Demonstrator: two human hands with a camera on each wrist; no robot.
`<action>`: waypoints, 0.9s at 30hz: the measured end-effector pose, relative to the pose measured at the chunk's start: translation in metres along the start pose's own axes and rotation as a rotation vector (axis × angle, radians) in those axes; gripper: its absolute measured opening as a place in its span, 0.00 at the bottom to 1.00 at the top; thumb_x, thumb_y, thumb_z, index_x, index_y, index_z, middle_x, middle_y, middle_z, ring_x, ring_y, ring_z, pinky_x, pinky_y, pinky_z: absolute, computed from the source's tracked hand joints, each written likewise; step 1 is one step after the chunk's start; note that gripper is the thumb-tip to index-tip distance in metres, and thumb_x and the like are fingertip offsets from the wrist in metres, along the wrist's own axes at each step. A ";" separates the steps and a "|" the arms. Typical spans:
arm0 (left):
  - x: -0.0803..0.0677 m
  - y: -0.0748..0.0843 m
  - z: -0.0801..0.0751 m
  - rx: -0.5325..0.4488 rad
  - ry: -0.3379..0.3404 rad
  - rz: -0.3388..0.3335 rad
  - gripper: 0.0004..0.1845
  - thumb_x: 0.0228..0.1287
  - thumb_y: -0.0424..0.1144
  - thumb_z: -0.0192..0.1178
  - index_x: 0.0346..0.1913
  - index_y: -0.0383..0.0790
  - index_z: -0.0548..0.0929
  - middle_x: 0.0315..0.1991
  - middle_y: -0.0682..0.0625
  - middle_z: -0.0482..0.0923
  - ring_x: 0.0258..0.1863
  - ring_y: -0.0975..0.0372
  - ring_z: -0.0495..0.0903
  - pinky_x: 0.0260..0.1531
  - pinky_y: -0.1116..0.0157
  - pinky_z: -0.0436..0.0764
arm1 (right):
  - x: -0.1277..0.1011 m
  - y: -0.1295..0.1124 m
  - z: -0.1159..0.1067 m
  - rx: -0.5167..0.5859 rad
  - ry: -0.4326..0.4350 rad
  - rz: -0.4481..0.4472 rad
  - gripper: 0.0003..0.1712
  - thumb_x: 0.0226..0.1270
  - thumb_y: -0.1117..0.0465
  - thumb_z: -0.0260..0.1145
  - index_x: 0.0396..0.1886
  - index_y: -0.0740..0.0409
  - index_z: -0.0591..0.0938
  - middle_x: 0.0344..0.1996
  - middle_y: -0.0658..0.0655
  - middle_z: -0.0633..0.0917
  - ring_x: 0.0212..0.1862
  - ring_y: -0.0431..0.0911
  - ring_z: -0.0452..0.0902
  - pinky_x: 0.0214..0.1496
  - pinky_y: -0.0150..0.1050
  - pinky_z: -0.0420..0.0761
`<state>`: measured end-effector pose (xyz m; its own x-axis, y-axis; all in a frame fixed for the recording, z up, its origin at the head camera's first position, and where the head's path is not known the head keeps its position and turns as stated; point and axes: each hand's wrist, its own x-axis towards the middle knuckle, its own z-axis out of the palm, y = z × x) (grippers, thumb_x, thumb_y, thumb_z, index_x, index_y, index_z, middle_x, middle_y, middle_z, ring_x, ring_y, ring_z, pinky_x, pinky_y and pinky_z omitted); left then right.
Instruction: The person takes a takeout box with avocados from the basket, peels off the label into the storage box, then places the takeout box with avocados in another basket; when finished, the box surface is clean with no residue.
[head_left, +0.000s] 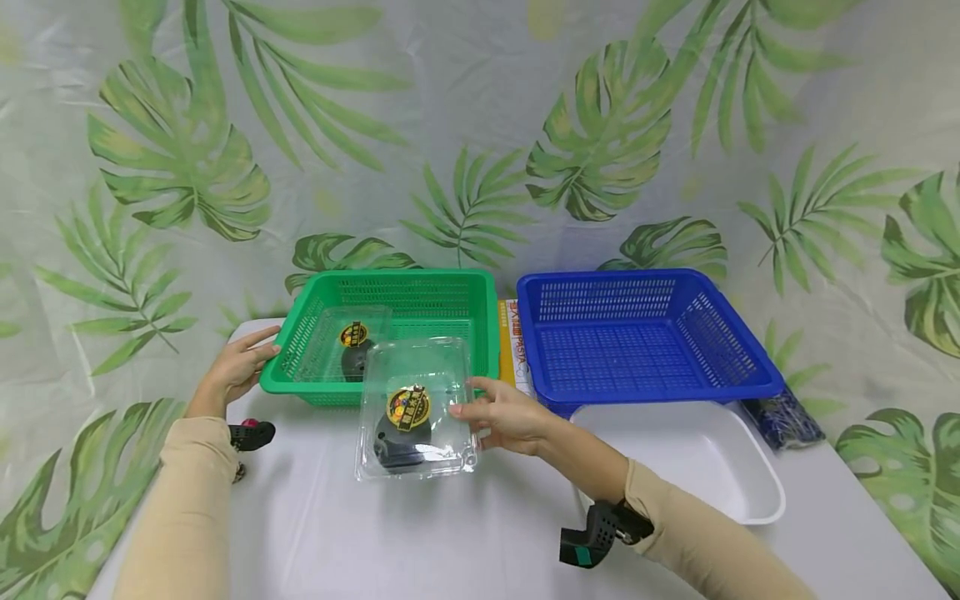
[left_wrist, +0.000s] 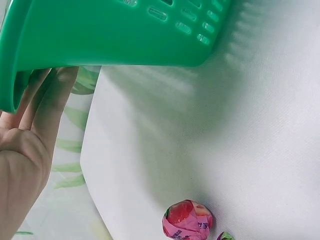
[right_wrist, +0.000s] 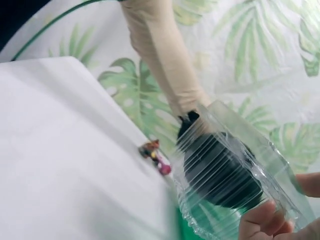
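My right hand (head_left: 502,414) grips the right side of a clear plastic clamshell box (head_left: 450,362), held tilted over the front edge of the green basket (head_left: 491,333). Inside the box is a dark round thing (right_wrist: 215,170), and a round black-and-yellow label (head_left: 408,408) shows on it. A similar clear box (head_left: 375,321) with a dark thing lies in the basket's left part. At the basket's left end, my left hand (head_left: 236,367) holds the rim. In the left wrist view its fingers (left_wrist: 47,107) reach up under the rim, their tips hidden.
A blue basket (head_left: 615,358) stands right of the green one, with a yellow-and-white packet (head_left: 517,346) between them. A white tray (head_left: 690,450) sits before it, a dark blue package (head_left: 783,417) at far right. Pink-wrapped candy (left_wrist: 187,220) lies near the table's left edge.
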<state>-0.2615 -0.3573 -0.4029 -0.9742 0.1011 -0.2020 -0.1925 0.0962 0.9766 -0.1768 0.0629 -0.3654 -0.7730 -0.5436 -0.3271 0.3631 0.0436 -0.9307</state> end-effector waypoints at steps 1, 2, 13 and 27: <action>0.000 0.000 0.000 0.004 0.001 0.001 0.36 0.71 0.33 0.49 0.73 0.33 0.42 0.37 0.65 0.75 0.32 0.71 0.80 0.30 0.72 0.81 | -0.003 0.003 0.001 0.008 -0.024 -0.006 0.43 0.66 0.66 0.59 0.73 0.66 0.45 0.45 0.62 0.73 0.39 0.46 0.73 0.38 0.39 0.81; 0.000 -0.001 0.000 0.003 0.003 0.000 0.36 0.71 0.33 0.49 0.73 0.33 0.42 0.37 0.65 0.75 0.32 0.71 0.80 0.30 0.72 0.81 | -0.005 0.007 0.003 0.022 -0.043 -0.008 0.43 0.66 0.67 0.59 0.73 0.65 0.44 0.41 0.61 0.74 0.38 0.45 0.74 0.38 0.40 0.82; 0.001 0.000 0.000 0.012 0.019 -0.003 0.35 0.71 0.33 0.49 0.74 0.34 0.43 0.48 0.54 0.74 0.33 0.72 0.80 0.31 0.73 0.81 | -0.017 0.049 0.018 0.035 -0.050 0.023 0.46 0.63 0.68 0.62 0.73 0.65 0.45 0.32 0.56 0.75 0.33 0.42 0.72 0.36 0.39 0.82; -0.002 -0.004 0.011 -0.019 0.162 0.027 0.34 0.70 0.34 0.52 0.72 0.30 0.49 0.31 0.68 0.78 0.28 0.72 0.80 0.28 0.74 0.80 | 0.003 0.090 0.019 0.041 0.034 0.040 0.45 0.62 0.68 0.62 0.73 0.65 0.46 0.33 0.56 0.74 0.31 0.43 0.71 0.32 0.35 0.79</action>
<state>-0.2571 -0.3476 -0.4073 -0.9849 -0.0578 -0.1630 -0.1672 0.0766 0.9829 -0.1370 0.0490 -0.4469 -0.7746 -0.5132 -0.3697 0.4144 0.0299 -0.9096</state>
